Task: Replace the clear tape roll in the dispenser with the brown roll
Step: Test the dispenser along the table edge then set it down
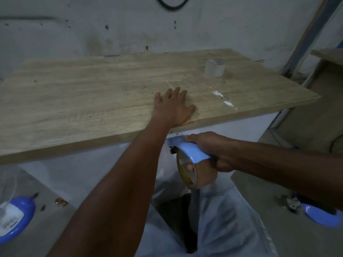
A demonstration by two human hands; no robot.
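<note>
The right hand (209,151), grip closed round the blue dispenser (191,148) with the brown roll (186,171) seated in it, hangs just below the counter (74,101) edge. The left hand (173,106), flat and holding nothing, presses the counter, probably pinning the tape end. The clear roll (215,68) stands apart, far right.

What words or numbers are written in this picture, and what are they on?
Nothing here can be read.
White label on the blue thing, lower left: dark print, too blurred to read.
Dispenser and clear tape roll: no words show.
</note>
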